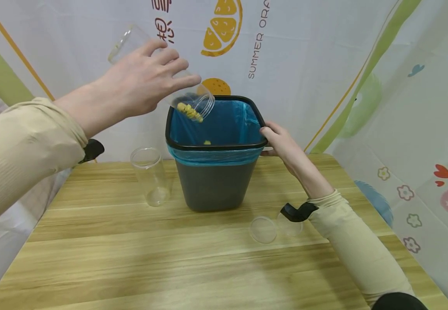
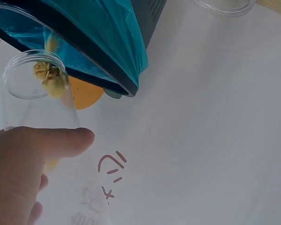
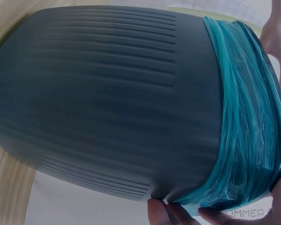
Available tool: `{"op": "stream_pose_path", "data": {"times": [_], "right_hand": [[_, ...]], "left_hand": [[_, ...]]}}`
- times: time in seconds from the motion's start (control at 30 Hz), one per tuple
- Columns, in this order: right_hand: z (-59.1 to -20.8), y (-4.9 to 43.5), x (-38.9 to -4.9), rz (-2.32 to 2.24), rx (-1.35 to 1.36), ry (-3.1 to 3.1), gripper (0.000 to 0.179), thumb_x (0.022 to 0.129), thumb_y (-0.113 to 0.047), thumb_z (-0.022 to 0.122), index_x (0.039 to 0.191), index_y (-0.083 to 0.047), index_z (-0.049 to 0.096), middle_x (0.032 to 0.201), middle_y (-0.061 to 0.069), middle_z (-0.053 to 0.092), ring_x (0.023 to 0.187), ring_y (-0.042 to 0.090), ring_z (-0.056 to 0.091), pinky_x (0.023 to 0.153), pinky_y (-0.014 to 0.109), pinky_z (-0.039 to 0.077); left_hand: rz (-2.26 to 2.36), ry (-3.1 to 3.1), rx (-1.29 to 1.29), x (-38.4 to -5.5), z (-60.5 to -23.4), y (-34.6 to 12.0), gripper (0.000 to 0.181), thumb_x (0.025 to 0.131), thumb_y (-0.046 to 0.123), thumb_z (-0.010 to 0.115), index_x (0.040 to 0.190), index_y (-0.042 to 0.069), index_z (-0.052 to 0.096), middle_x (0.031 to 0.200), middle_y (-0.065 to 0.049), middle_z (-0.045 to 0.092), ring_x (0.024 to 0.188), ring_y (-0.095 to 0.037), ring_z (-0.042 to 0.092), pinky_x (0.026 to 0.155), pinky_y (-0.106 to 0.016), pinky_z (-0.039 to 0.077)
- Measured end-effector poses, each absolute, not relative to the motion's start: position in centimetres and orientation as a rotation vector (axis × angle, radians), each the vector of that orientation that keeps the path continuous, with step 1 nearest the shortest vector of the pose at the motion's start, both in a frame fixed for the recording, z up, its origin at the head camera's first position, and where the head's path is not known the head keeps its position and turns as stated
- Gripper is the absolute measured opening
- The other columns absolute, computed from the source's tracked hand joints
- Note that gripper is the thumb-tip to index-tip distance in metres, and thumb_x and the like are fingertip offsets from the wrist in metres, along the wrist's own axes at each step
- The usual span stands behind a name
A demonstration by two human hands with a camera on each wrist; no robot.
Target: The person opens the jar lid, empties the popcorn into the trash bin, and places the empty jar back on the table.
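My left hand (image 1: 146, 77) grips a clear plastic jar (image 1: 131, 41) tipped mouth-down over a dark grey trash bin (image 1: 216, 185). Yellowish dried flower-like pieces (image 1: 188, 111) lie near the jar's mouth, and one shows inside the bin. In the left wrist view the tilted jar (image 2: 37, 110) has its open end at the bin's rim. A blue-green bag (image 1: 224, 116) lines the bin and folds over its outside. With thumb and fingers, my right hand (image 1: 282, 142) holds the black rim (image 1: 264, 133) on the right side.
Left of the bin stands a second clear jar (image 1: 150, 176), upright. Two round clear lids (image 1: 263, 230) lie on the wooden table (image 1: 150, 258) near the right forearm. A printed curtain (image 1: 305, 56) hangs close behind the bin.
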State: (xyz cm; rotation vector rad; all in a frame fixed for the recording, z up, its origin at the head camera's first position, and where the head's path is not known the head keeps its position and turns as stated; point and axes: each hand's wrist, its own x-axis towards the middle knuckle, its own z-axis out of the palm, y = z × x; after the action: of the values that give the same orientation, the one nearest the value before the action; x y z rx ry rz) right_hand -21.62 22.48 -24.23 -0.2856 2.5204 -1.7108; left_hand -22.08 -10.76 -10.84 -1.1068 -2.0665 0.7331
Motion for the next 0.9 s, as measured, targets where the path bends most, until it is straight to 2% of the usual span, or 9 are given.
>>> {"op": "stream_pose_path", "data": {"times": [0.43,0.6,0.77,0.9], "right_hand": [[-24.2,22.4,-21.5,-1.710,-0.293,2.525,0.053,0.105,-0.036,0.036,0.149,-0.008,0.043,0.146,0.021,0.049,0.129,0.037,0.058,0.112,0.056,0.048],[-24.2,22.4,-21.6,-1.707,-0.291,2.527,0.053,0.105,-0.036,0.035,0.149,-0.007,0.044,0.145,0.021,0.048,0.129,0.037,0.058,0.112,0.057,0.048],[-24.2,22.4,-21.6,-1.708,-0.286,2.527,0.053,0.105,-0.036,0.035,0.149,-0.007,0.043,0.146,0.021,0.048,0.129,0.037,0.058,0.112,0.056,0.048],[-24.3,22.4,-21.6,-1.708,-0.285,2.528,0.053,0.105,-0.036,0.035,0.149,-0.007,0.043,0.146,0.021,0.048,0.129,0.037,0.058,0.112,0.057,0.047]], "left_hand": [[0.822,-2.050,-1.120,-21.8,-10.6,-10.1,0.071,0.084,-0.004,0.075,0.148,0.015,0.052,0.136,-0.023,0.058,0.130,-0.039,0.050,0.123,-0.054,0.032],[0.914,-2.015,-1.120,-21.8,-10.5,-9.6,0.079,0.078,-0.003,0.082,0.148,0.016,0.051,0.138,-0.022,0.057,0.131,-0.039,0.049,0.125,-0.053,0.030],[1.087,-1.936,-1.119,-21.8,-10.3,-9.0,0.091,0.069,0.007,0.092,0.148,0.017,0.047,0.140,-0.023,0.056,0.134,-0.039,0.047,0.126,-0.053,0.028],[1.191,-1.906,-1.120,-21.7,-10.2,-8.4,0.091,0.071,0.006,0.091,0.150,0.017,0.045,0.142,-0.022,0.055,0.136,-0.039,0.045,0.127,-0.052,0.027]]}}
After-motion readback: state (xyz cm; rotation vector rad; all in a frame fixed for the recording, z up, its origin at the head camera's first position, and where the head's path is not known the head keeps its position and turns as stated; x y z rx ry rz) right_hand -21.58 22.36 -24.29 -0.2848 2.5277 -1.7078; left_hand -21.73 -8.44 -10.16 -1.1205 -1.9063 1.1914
